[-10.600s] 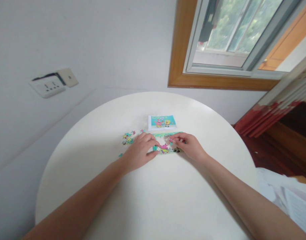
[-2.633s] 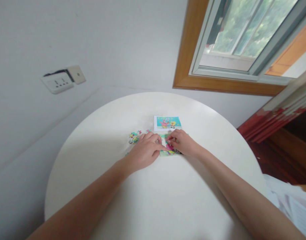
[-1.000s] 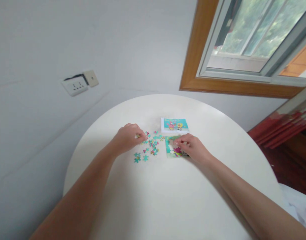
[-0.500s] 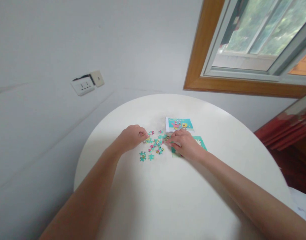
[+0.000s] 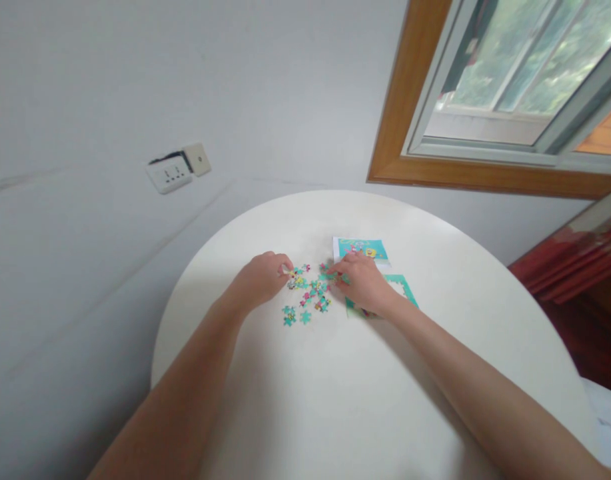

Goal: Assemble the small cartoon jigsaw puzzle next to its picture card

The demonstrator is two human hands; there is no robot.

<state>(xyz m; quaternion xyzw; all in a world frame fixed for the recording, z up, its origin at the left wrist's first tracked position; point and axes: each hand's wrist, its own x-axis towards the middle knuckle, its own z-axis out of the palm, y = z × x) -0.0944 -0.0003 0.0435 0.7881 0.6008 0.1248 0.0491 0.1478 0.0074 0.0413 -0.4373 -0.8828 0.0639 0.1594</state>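
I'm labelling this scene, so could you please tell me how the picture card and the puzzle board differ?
The picture card lies farther from the person; the puzzle board lies nearer. The board shows a jagged white area inside its teal border; the card has a white strip along its left edge. Both rest on the white table, each partly hidden by the right hand.

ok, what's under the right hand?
Part of the puzzle, whose right and lower-left edges show past the right hand. Loose pieces lie beside that hand. Its middle hides whatever is directly beneath.
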